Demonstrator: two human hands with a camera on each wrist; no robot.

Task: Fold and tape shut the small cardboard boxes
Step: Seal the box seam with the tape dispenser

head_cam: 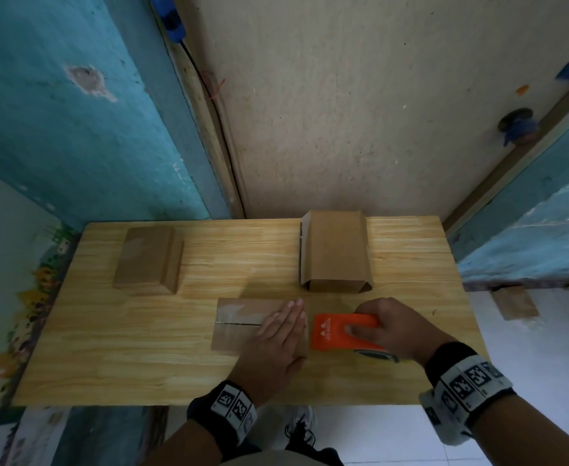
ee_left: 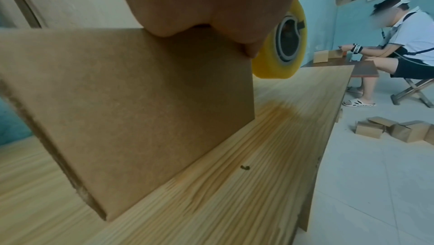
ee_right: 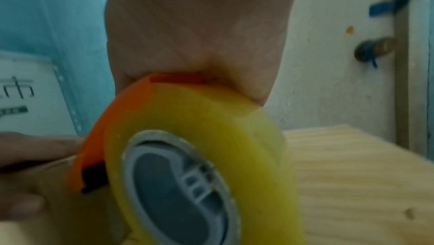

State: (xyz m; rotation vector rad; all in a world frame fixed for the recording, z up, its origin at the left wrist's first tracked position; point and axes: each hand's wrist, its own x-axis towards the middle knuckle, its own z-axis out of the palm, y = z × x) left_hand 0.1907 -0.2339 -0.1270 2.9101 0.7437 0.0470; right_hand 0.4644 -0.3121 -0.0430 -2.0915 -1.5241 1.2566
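Note:
A small cardboard box (head_cam: 239, 326) lies near the front of the wooden table (head_cam: 108, 364), its top seam showing as a dark slit with clear tape along the upper flap. My left hand (head_cam: 281, 334) lies flat on the box's right end, fingers straight. The box's side (ee_left: 131, 111) fills the left wrist view. My right hand (head_cam: 387, 326) grips an orange tape dispenser (head_cam: 342, 331) just right of the box, with a yellowish tape roll (ee_right: 206, 156) also seen in the left wrist view (ee_left: 279, 44). Its blade edge sits at the box's right end.
A closed, taped box (head_cam: 146, 260) stands at the back left of the table. A flattened, unfolded box (head_cam: 335, 252) lies at the back right. Walls close behind. Another person (ee_left: 399, 44) sits at a low table to the right, with several boxes (ee_left: 394, 130) on the floor.

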